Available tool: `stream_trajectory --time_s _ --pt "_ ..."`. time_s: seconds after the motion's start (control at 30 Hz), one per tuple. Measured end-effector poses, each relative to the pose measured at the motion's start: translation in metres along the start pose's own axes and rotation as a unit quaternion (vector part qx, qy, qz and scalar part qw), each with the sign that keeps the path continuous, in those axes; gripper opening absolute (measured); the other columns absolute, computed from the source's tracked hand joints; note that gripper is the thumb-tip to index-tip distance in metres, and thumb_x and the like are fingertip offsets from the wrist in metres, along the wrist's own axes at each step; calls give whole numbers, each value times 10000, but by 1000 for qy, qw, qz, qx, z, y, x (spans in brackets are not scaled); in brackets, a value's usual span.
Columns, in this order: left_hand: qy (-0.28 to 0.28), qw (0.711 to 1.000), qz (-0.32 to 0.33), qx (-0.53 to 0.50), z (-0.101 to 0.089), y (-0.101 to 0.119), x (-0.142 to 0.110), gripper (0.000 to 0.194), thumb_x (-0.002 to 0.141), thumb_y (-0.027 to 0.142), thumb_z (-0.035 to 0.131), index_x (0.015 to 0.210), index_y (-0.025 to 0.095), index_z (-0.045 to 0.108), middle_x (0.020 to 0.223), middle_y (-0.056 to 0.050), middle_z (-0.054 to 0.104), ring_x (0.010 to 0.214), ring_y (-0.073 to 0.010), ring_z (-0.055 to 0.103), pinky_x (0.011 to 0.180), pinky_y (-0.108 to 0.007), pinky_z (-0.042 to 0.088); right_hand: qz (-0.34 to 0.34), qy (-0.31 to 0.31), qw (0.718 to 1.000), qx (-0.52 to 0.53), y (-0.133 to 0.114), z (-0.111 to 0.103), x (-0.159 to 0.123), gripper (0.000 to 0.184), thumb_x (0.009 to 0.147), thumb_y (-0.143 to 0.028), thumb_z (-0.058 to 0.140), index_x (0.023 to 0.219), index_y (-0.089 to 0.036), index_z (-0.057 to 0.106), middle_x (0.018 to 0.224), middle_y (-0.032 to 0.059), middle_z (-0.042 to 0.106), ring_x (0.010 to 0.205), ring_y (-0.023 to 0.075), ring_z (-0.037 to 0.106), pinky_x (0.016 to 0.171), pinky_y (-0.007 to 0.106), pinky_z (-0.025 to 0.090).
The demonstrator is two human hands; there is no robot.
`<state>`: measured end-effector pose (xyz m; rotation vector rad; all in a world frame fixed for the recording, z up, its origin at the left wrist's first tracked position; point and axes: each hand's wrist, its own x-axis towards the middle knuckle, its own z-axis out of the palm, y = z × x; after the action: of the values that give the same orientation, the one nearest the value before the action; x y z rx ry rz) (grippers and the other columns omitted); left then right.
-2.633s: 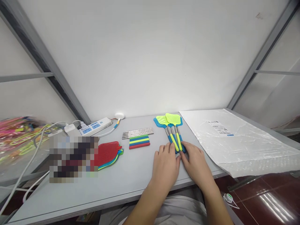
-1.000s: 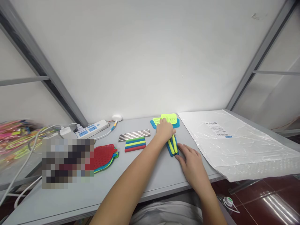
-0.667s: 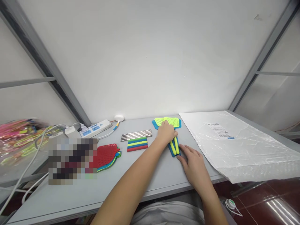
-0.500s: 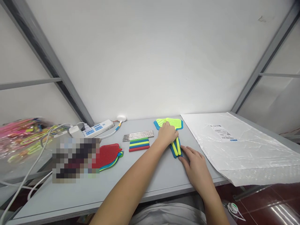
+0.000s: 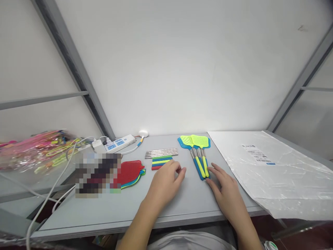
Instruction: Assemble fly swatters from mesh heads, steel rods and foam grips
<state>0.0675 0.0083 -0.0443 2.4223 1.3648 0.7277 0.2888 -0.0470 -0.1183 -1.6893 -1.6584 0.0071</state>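
Note:
Several fly swatters with yellow-green [image 5: 201,141] and blue [image 5: 183,144] mesh heads lie in an overlapping bundle, their handles [image 5: 200,168] toward me. My right hand [image 5: 227,189] rests at the lower right of the handles, fingers apart, thumb and fingertips at the handle ends without a grip. My left hand [image 5: 165,182] hovers over the table left of the swatters, holding nothing, fingers loosely bent and thumb apart. Just beyond it lie coloured handle tubes [image 5: 161,162], partly covered by the hand, and several metal rods [image 5: 161,152]. Loose swatter heads [image 5: 130,172], red on top, are stacked further left.
A white packing bag [image 5: 249,173] with a label covers the table's right side. A power strip [image 5: 121,143] with cables [image 5: 58,177] stands at the back left. Plastic-bagged colourful items [image 5: 39,149] lie at far left. A pixelated patch [image 5: 97,175] hides something.
My left hand has come off the swatters and moved left and toward me. My right hand stays by the handle ends. The view has shifted left.

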Motion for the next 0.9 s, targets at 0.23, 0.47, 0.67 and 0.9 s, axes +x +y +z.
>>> stream_trajectory --time_s 0.23,0.47,0.67,0.9 --pt "160 987 -3 -23 -3 -41 -51 193 991 275 435 843 210 539 954 -42 600 952 -219 509 892 -384 409 -27 82 993 79 -30 2 0 243 961 -360 479 1136 -279 627 1322 91 556 1240 270 521 1018 488 419" --pt "108 990 -39 80 6 -34 -51 369 960 298 484 1322 231 507 1394 -61 536 1274 -326 385 1030 -515 367 -177 -174 969 -19 -100 -1 51 327 965 -320 447 1253 -266 594 1361 104 560 1199 302 567 965 485 458" --pt "91 991 -63 72 7 -31 -56 342 963 326 472 1287 230 524 1305 -62 590 1215 -314 437 977 -490 418 -205 -364 902 -107 -135 10 139 380 966 -333 425 1307 -251 571 1301 97 627 1128 281 626 896 393 494" --pt "117 989 -69 55 2 -29 -59 228 949 318 509 1154 243 576 1208 -62 585 1110 -282 466 939 -467 422 -190 -413 878 -151 -139 85 205 286 963 -320 540 1201 -183 618 1217 107 635 1045 233 631 893 404 520"
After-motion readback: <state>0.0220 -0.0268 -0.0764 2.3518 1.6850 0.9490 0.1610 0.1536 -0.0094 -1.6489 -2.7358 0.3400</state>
